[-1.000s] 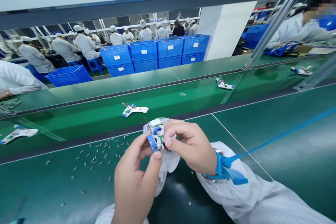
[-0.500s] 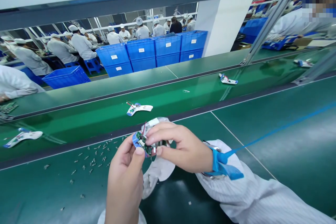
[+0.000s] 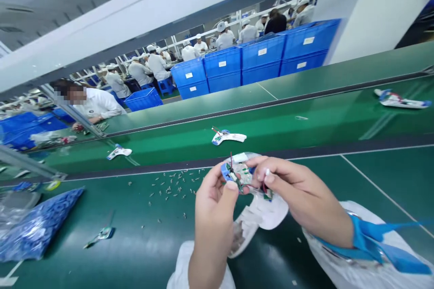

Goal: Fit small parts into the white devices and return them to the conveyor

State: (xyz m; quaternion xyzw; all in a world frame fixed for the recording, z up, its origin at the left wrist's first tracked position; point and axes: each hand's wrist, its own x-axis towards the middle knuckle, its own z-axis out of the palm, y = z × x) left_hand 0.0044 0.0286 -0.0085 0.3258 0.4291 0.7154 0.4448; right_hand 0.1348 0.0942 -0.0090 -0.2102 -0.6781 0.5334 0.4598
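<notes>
My left hand (image 3: 217,196) is closed round a small green circuit board (image 3: 236,178) with a blue plastic end, thumb on its near edge. A red wire stands up from the board. My right hand (image 3: 294,187) is closed just to its right, thumb and forefinger pinching a small white-tipped part (image 3: 267,172). Red and dark wires and a small green piece (image 3: 268,194) hang below those fingers. Beneath both hands is a white curved plastic housing (image 3: 271,214), partly hidden by them.
Several tiny metal parts (image 3: 176,185) lie scattered left of my hands. A small board (image 3: 103,234) and a blue bag (image 3: 44,221) are farther left. White housings (image 3: 233,137) rest on the green belt (image 3: 176,144). A blue strap (image 3: 369,235) trails from my right wrist.
The view has swung left, bringing the bag and a co-worker into sight. My right hand has drawn back from the board and pinches the white-tipped part; my left keeps its hold.
</notes>
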